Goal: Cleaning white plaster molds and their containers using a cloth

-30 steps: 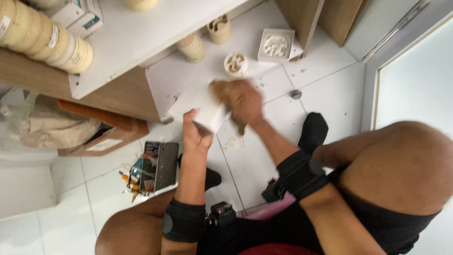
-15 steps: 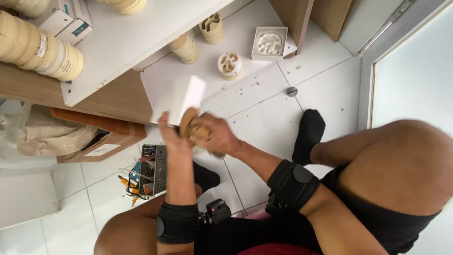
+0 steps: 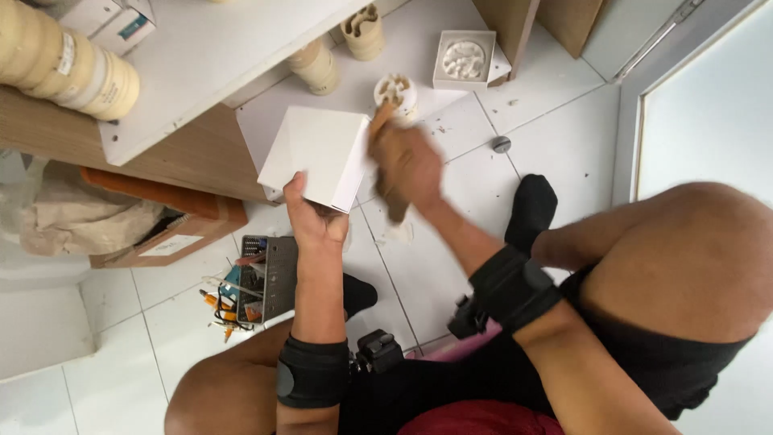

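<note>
Left of the white box (image 3: 316,157) lies a metal basket (image 3: 270,278) of small tools. My left hand (image 3: 316,221) grips the box's lower edge, held above the floor. Right of it my right hand (image 3: 407,161) — blurred — closes round a brownish thing; beyond, a square white tray (image 3: 465,60) holds pale pieces.

left hand (image 3: 316,219): fingers gripping | right hand (image 3: 407,161): raised, blurred
</note>
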